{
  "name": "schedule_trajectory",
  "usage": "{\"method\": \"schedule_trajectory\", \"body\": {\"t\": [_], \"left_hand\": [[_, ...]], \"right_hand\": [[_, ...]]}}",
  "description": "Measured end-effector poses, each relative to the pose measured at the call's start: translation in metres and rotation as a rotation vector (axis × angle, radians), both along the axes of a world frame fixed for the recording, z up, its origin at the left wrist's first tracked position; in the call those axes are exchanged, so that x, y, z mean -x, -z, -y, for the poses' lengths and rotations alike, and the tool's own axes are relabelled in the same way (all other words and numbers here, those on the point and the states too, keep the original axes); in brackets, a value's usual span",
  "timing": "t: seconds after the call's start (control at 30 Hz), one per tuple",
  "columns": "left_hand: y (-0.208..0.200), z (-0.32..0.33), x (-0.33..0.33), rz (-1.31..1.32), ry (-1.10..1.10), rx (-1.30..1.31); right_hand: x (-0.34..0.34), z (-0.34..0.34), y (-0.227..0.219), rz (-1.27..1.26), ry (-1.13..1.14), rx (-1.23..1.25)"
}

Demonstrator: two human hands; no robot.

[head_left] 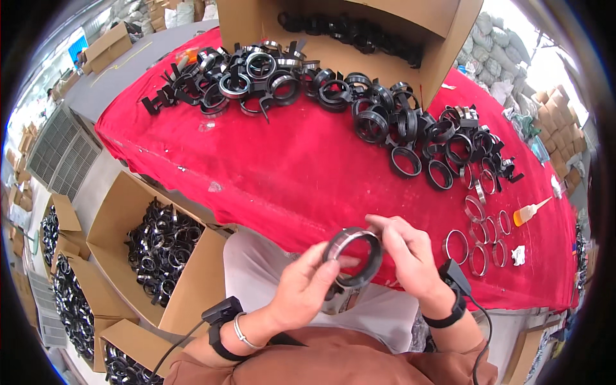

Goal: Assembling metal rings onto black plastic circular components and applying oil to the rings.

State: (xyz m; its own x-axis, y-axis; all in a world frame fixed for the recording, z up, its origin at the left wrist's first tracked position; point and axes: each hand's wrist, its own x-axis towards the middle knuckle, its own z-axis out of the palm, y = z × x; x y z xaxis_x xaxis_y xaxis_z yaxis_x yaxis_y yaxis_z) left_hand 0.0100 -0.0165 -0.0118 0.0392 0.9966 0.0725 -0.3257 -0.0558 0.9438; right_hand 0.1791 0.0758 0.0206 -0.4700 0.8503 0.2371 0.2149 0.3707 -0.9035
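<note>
Inspector: Your left hand (301,285) is closed on the black ring clamp (353,256), held above your lap at the red table (289,173) edge.

Operator: And the right?

Inspector: Your right hand (407,256) pinches its upper rim; the opening faces you.

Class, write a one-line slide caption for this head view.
Both hands, left hand and right hand, hold a black ring over a red table.
</note>
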Motion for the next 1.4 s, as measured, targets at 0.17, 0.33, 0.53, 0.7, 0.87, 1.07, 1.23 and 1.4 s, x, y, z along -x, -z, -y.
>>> {"method": "schedule_trajectory", "body": {"t": [0.17,0.33,0.53,0.7,0.87,1.07,1.23,1.4], "left_hand": [[-0.01,0.008,-0.015,-0.314,-0.109,-0.123],[-0.032,-0.002,-0.011,-0.4,-0.14,-0.096],[-0.054,-0.122,0.069,-1.213,-0.622,-0.51],[-0.089,-0.246,0.155,-1.861,-0.714,-0.57],[-0.103,-0.319,0.189,-2.338,-0.539,-0.345],[-0.085,-0.359,0.144,-2.247,-0.437,-0.359],[-0.058,-0.356,0.091,-2.137,-0.263,-0.351],[-0.04,-0.347,0.077,-1.54,-0.192,-0.262]], "right_hand": [[0.021,0.008,0.0,-0.061,0.246,0.228],[0.017,-0.005,0.0,-0.035,0.22,-0.015],[0.005,-0.013,-0.023,0.145,0.213,-0.358],[-0.042,0.003,0.01,0.314,0.148,-0.509],[-0.053,-0.001,0.044,0.377,0.165,-0.598],[-0.053,-0.004,0.048,0.406,0.21,-0.63],[-0.05,-0.006,0.048,0.415,0.219,-0.671],[-0.048,-0.007,0.049,0.427,0.226,-0.719]]}}
